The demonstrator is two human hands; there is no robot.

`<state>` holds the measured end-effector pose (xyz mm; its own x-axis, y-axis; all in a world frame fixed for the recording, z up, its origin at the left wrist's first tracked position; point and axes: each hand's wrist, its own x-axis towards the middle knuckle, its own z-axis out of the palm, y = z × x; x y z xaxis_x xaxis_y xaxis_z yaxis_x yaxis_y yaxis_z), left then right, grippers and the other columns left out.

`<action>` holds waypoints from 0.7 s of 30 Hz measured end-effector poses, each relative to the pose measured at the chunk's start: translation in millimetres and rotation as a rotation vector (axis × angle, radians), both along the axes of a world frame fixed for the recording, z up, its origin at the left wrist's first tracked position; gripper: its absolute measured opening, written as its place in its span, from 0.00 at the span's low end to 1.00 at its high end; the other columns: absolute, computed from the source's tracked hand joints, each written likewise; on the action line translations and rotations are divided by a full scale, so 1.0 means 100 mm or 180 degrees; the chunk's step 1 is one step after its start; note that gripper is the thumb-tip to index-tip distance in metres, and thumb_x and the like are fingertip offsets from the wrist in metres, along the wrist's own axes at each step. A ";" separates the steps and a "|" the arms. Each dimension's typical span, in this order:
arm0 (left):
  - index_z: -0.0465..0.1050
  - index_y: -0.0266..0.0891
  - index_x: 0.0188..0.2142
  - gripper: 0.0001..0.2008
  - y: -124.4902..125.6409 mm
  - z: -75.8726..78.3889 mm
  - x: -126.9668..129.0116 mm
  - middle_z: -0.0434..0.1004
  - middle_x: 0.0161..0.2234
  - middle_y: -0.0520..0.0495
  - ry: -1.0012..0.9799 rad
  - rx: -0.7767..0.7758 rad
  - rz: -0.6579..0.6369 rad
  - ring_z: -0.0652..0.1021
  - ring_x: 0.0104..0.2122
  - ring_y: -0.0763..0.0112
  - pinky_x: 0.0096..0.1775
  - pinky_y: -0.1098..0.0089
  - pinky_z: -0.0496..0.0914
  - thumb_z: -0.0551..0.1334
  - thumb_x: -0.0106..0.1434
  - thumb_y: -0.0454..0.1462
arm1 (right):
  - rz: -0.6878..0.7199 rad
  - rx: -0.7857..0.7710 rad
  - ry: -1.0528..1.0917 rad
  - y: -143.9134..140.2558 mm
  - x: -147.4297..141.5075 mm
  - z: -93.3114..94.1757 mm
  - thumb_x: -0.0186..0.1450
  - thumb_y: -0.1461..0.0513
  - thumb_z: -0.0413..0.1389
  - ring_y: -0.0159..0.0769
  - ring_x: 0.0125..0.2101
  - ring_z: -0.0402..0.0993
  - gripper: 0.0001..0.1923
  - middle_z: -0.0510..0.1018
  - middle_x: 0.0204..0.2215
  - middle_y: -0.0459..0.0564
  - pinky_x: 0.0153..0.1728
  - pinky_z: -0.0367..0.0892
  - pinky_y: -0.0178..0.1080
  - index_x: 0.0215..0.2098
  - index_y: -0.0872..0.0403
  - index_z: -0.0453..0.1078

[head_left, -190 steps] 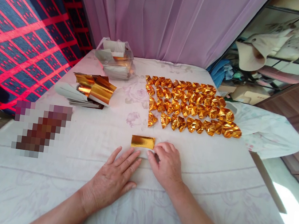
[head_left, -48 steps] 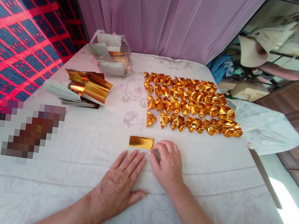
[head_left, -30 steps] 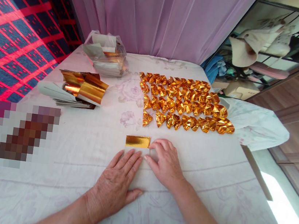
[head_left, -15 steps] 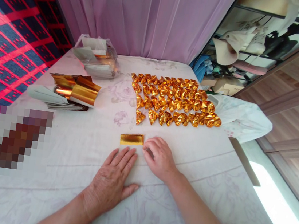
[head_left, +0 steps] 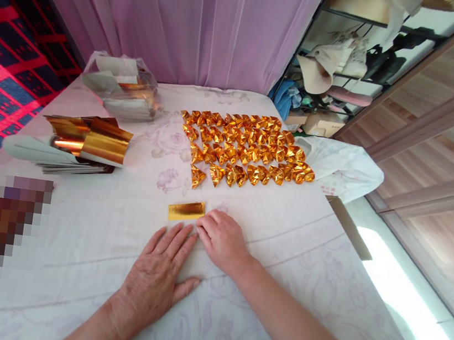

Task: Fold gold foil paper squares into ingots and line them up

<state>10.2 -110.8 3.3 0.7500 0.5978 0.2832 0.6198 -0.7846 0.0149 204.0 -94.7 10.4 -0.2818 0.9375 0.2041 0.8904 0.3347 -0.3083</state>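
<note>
A folded strip of gold foil paper point(head_left: 186, 211) lies on the cloth in front of me, its long side roughly crosswise. My left hand point(head_left: 161, 273) rests flat just below it, palm down, fingers stretched and thumb out to the right; the fingertips are near the strip's lower edge. At the strip's lower right corner, my right hand point(head_left: 223, 242) is curled with the fingertips pressed together, touching the paper there; the thumb is mostly hidden. Beyond the strip stand rows of folded gold foil ingots point(head_left: 248, 153), several in each row.
A stack of gold foil sheets point(head_left: 107, 143) with pale backs lies at the left. Behind it is a clear plastic bag point(head_left: 121, 86) of more sheets. A white plastic bag point(head_left: 344, 166) hangs at the table's right edge. The patterned cloth point(head_left: 96, 242) covers the table.
The view has turned a little to the right, so everything sits further left. My right hand's fingers have drawn closer together at the strip's lower right corner. The left hand stays flat.
</note>
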 end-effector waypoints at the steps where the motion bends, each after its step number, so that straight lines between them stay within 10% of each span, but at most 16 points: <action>1: 0.65 0.32 0.61 0.35 0.00 0.00 0.00 0.68 0.61 0.36 0.0006 0.0009 -0.0009 0.69 0.59 0.50 0.60 0.52 0.58 0.55 0.65 0.56 | -0.0004 0.0003 -0.0041 0.00 0.00 0.00 0.70 0.63 0.54 0.36 0.36 0.70 0.04 0.75 0.34 0.48 0.38 0.63 0.38 0.37 0.52 0.71; 21: 0.64 0.35 0.63 0.35 -0.03 0.03 -0.06 0.68 0.62 0.39 0.0064 -0.0141 0.0120 0.67 0.62 0.53 0.67 0.50 0.44 0.52 0.67 0.57 | -0.0019 0.0189 -0.0020 -0.02 0.00 -0.06 0.69 0.63 0.55 0.38 0.34 0.69 0.03 0.73 0.33 0.49 0.36 0.61 0.39 0.36 0.52 0.71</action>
<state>4.5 -113.8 6.2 0.7320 0.6373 0.2409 0.6494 -0.7596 0.0364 204.1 -96.8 4.4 -0.2777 0.9255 0.2575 0.8944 0.3469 -0.2824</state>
